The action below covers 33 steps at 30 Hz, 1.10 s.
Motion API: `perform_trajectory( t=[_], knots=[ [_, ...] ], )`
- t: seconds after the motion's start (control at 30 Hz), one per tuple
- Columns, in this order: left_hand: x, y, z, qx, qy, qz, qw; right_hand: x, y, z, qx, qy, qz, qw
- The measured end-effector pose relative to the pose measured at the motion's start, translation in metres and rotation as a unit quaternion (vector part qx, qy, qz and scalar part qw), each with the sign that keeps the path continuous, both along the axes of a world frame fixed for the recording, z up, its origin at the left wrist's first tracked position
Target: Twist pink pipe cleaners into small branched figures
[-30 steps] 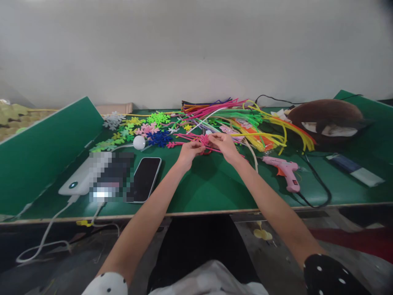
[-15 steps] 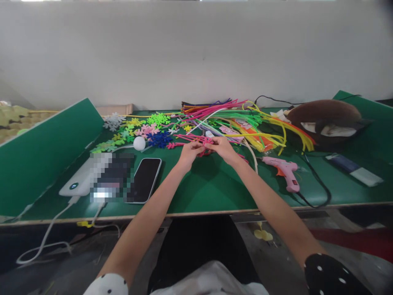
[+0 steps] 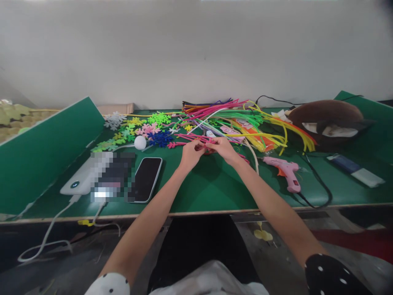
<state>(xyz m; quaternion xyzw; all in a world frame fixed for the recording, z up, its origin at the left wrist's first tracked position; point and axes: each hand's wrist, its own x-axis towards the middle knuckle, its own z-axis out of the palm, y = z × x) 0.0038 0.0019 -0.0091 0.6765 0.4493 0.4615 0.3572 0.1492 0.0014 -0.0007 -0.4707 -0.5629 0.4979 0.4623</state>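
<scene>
My left hand [image 3: 193,152] and my right hand [image 3: 223,148] meet over the middle of the green table, fingertips nearly touching. Both are closed in a pinch on a pink pipe cleaner [image 3: 209,150], its shape mostly hidden by the fingers. Just behind them lie more pink pipe cleaners [image 3: 190,137], and a short pink twisted piece [image 3: 172,145] rests left of my left hand. Farther back is a pile of loose pipe cleaners [image 3: 215,111] in several colours. Snowflake-like pipe cleaner shapes [image 3: 159,138] lie to the left, beside a white ball [image 3: 140,143].
A pink glue gun [image 3: 285,170] with a black cord lies at right, near a blue and white packet [image 3: 356,170] and a brown plush [image 3: 328,116]. On the left are a phone [image 3: 146,180] and a white power bank [image 3: 82,180] with cables. Green side panels [image 3: 52,151] flank the table.
My left hand has turned slightly and its fingers have shifted around the pink pipe cleaner, covering more of it. My right hand stays almost in place.
</scene>
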Motion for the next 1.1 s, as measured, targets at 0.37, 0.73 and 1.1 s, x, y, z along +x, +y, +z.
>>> perform_trajectory(
  t=[0.37, 0.73, 1.1],
  knots=[
    [0.001, -0.003, -0.004, 0.230, 0.117, 0.032, 0.966, -0.001, -0.007, 0.012, -0.099, 0.085, 0.021, 0.991],
    [0.001, -0.002, 0.002, 0.053, -0.060, -0.010, 0.997, 0.001, -0.002, 0.006, -0.030, 0.067, 0.023, 0.997],
    [-0.005, -0.002, 0.008, -0.227, -0.193, -0.103, 0.949, 0.008, 0.002, 0.005, 0.150, -0.144, 0.019, 0.978]
  ],
)
